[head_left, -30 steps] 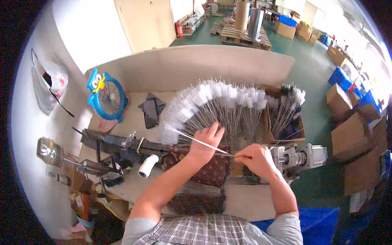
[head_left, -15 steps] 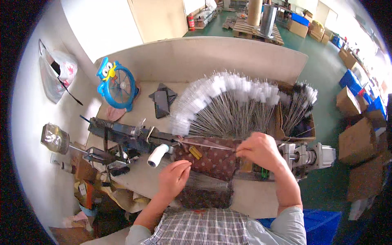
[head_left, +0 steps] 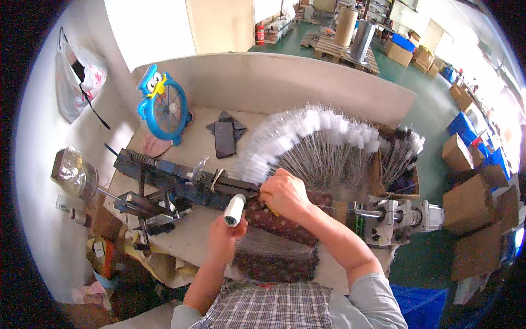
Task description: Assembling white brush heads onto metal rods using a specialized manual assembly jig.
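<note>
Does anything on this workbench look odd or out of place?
The blue cartoon-faced fan at the bench's back left stands out: it looks toy-like beside the dark machine. I see no obvious spill or damage.

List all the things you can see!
Fan: one, blue, back left of table
Phone: one, black, right of fan
Brushes: many, mostly white, back of table
Machine: several parts, dark and silver, across table
Tube: one, white, front middle
Cloth: count unclear, spotted brown, front middle
Bag: one, clear, hanging left
Rolls: two, brown and silver, far back
Boxes: several, brown, right
Extinguisher: one, red, far back
Left hand: one, bare, by tube
Right hand: one, bare, near cloth
</note>
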`<state>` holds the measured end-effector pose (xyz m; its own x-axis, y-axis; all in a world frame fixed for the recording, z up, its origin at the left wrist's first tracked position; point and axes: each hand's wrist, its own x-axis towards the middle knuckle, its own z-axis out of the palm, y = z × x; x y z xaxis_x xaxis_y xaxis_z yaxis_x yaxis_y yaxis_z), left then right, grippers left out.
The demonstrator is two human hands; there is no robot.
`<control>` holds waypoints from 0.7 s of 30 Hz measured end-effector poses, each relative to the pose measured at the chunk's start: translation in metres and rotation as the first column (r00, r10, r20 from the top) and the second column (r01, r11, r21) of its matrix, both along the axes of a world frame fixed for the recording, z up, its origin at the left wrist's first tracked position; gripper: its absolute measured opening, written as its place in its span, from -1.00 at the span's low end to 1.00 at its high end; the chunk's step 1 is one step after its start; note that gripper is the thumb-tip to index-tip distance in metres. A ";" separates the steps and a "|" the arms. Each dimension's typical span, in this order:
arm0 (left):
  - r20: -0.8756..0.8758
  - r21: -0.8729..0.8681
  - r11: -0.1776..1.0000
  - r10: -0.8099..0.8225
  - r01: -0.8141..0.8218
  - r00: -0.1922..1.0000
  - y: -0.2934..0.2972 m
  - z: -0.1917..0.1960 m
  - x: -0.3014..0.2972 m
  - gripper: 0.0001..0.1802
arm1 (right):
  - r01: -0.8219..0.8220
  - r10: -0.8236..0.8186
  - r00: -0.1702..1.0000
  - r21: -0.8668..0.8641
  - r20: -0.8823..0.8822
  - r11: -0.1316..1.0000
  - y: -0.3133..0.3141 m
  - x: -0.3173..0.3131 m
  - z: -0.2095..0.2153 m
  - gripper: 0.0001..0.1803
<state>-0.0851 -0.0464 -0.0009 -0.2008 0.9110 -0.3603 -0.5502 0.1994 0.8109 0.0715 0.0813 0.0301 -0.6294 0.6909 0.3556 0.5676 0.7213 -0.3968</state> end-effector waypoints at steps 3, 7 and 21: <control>0.309 -0.047 0.996 0.081 -0.070 0.948 0.018 0.014 0.010 -0.66 | 0.025 -0.024 0.999 -0.008 0.026 1.000 0.000 0.000 0.003 -0.88; -0.645 -0.065 0.968 -0.228 0.244 0.730 0.028 -0.020 0.013 -0.58 | 0.037 -0.031 0.995 -0.065 0.098 0.997 -0.002 -0.005 0.013 -0.87; 0.001 0.126 0.990 -0.063 0.062 0.998 0.034 -0.038 0.055 -0.85 | -0.106 0.100 0.994 -0.154 -0.045 0.982 -0.052 0.066 -0.036 -0.90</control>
<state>-0.0304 -0.0127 -0.0391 -0.1405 0.9599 -0.2426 -0.5438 0.1300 0.8291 0.1379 0.0293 -0.0060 -0.6884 0.6719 0.2733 0.4765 0.7030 -0.5280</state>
